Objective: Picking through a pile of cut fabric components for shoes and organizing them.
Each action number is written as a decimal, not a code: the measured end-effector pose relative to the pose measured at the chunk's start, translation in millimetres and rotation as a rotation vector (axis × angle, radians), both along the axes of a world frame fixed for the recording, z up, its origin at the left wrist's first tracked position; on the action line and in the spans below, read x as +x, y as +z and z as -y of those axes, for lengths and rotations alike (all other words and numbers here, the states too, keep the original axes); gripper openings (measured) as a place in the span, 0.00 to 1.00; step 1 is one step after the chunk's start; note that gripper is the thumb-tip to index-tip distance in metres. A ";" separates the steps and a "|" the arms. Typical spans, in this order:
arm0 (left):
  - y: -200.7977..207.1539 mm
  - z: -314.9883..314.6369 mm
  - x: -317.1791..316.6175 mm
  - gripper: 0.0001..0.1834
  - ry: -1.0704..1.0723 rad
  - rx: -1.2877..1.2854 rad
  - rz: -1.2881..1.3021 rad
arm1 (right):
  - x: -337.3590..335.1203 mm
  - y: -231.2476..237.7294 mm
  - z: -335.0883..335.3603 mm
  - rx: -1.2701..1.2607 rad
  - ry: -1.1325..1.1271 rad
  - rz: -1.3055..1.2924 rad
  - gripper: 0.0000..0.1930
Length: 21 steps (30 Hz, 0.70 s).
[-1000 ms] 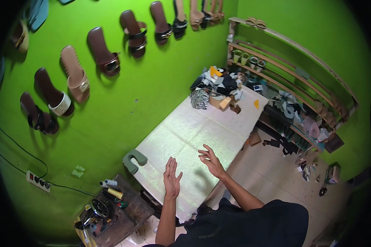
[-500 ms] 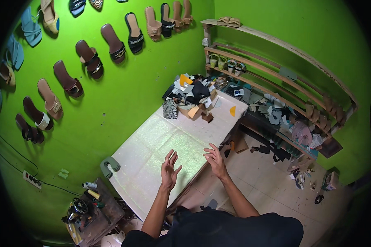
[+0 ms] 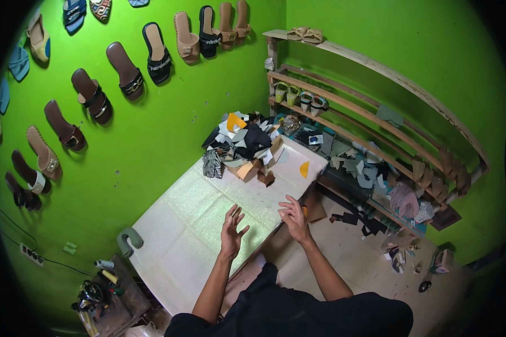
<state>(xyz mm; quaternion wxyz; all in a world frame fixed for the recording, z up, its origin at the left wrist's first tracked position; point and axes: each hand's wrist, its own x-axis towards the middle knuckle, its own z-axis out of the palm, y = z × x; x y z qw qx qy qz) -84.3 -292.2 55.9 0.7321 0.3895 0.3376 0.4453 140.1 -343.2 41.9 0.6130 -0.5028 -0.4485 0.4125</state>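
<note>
Both my hands are raised in front of me, with nothing in either. My left hand hovers over the pale shiny tabletop, its fingers apart and the thumb held away. My right hand is at the table's right edge, fingers loosely bent and spread. Beyond them, at the table's far end, lies a heap of fabric and leather scraps, black, white, grey and zebra-striped. A yellow cut piece lies by itself near the far right edge, and a brown scrap lies at the heap's front.
Sandals hang in rows on the green wall. A wooden rack with shoes and scraps stands at the right. Left of the table are a sewing machine and a power strip. A grey-green curved piece lies on the table's left corner.
The view has turned a little, so the table, wall and rack sit further left and lower in the picture. My hands keep nearly the same pose, still holding nothing.
</note>
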 end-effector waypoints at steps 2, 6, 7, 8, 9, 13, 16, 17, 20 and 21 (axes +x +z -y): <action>-9.7 -23.2 8.3 0.39 0.004 0.013 -0.016 | 10.7 1.3 -27.8 0.003 0.008 0.013 0.33; -11.8 -65.3 27.9 0.39 0.000 0.003 -0.025 | 34.6 -9.4 -72.1 -0.055 0.009 0.137 0.32; -9.8 -77.4 30.7 0.39 0.004 -0.008 -0.024 | 35.4 -6.8 -85.3 -0.043 0.023 0.155 0.32; -10.1 -88.8 35.1 0.37 0.012 -0.006 -0.039 | 39.3 -3.8 -96.1 -0.068 0.017 0.195 0.31; -9.3 -100.3 37.7 0.37 0.018 -0.012 -0.039 | 42.2 -1.2 -109.4 -0.074 0.024 0.195 0.31; -9.4 -137.7 50.9 0.37 0.029 -0.020 -0.064 | 53.4 1.9 -155.8 -0.103 0.070 0.212 0.30; -11.0 -160.8 61.4 0.37 0.056 -0.027 -0.083 | 64.8 0.2 -187.8 -0.106 0.092 0.249 0.29; -11.9 -167.8 64.4 0.37 0.066 -0.042 -0.090 | 67.8 -2.4 -198.5 -0.087 0.101 0.258 0.29; -16.6 -188.6 76.4 0.37 0.092 -0.067 -0.092 | 75.2 -10.1 -227.9 -0.121 0.133 0.278 0.28; -18.4 -195.9 80.1 0.37 0.105 -0.080 -0.097 | 78.0 -12.1 -238.6 -0.140 0.160 0.281 0.28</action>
